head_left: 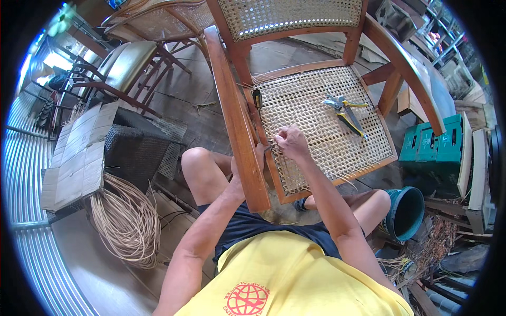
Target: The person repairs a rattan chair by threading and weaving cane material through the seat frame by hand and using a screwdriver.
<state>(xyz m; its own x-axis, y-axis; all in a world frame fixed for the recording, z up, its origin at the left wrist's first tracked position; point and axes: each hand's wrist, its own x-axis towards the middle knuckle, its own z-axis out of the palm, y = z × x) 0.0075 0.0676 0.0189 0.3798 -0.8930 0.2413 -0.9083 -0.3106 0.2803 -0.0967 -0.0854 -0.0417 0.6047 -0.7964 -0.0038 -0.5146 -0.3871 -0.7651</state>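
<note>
A wooden armchair with a woven cane seat (316, 126) stands before me, turned slightly. My right hand (291, 143) is closed in a pinch over the seat's left part, close to the frame; whatever is between its fingertips is too small to make out. Most of my left hand (259, 154) is hidden by the chair's left armrest (237, 126). Its visible fingers are closed at the seat's left rail, by a small dark tip. Pruning shears (345, 114) with yellow and black handles lie on the cane, right of my hands. A small black and yellow tool (257, 98) rests at the seat's far left corner.
Left of me, a coil of cane strands (126, 221) hangs below a cardboard sheet (79, 152). Padded chairs (126, 66) stand farther back. To the right are a green bucket (406, 213) and a green crate (432, 145). Loose strand ends stick out along the seat's edges.
</note>
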